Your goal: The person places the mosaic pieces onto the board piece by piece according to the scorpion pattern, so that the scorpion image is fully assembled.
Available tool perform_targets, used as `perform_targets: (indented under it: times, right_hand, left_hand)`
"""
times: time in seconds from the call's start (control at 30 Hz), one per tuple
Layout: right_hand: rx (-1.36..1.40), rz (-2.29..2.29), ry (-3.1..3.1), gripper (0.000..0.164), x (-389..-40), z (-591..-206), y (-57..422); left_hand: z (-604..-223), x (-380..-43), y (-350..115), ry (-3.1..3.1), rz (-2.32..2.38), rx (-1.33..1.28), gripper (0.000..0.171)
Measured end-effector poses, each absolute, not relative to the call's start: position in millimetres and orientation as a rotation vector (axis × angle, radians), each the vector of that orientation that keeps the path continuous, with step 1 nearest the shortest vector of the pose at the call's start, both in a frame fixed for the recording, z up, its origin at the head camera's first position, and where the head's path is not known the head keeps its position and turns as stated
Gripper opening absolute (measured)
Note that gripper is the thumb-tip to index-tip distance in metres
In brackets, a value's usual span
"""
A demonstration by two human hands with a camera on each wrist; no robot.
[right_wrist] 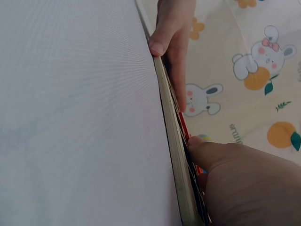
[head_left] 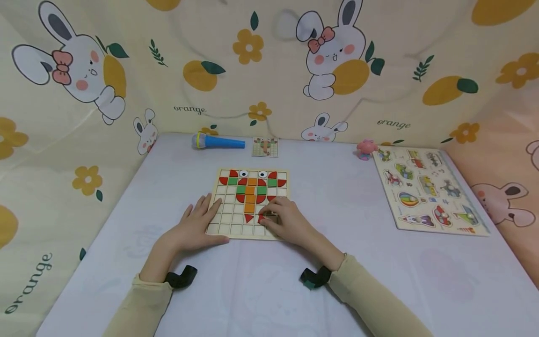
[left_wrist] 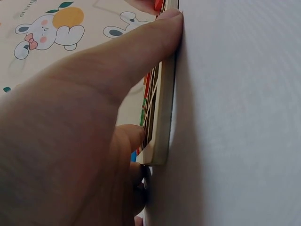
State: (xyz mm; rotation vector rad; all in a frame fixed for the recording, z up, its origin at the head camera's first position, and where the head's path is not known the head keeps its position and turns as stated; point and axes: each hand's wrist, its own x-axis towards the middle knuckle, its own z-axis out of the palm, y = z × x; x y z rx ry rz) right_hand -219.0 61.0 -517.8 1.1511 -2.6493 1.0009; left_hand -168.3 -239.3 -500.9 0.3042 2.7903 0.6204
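Observation:
A square wooden grid board lies flat on the table, with red, green and orange tiles forming a pattern below two round eye tiles. My left hand rests with spread, straight fingers on the board's left side; its thumb lies along the near edge. Over the lower right cells, my right hand pinches a small red tile between thumb and fingers, low against the grid. Just left of it sits a red triangle tile under the orange column. The right fingers hide several cells.
Behind the board lie a blue toy microphone and a small pattern card. To the right are a pink toy figure and a picture puzzle board. A printed curtain hangs behind the white table.

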Motion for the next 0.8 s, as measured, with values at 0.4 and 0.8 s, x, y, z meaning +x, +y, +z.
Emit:
perform_targets:
  times: [0.4, 0.8]
  right_hand:
    - [1.103, 1.039, -2.716, 0.024, -218.1, -515.8, 62.2]
    - [1.018, 1.038, -2.738, 0.029, -215.5, -515.3, 55.0]
  left_hand:
    - [-499.4, -167.6, -238.4, 2.793, 0.622, 0.311, 0.117]
    - [-500.3, -168.1, -239.3, 2.791, 0.636, 0.315, 0.117]
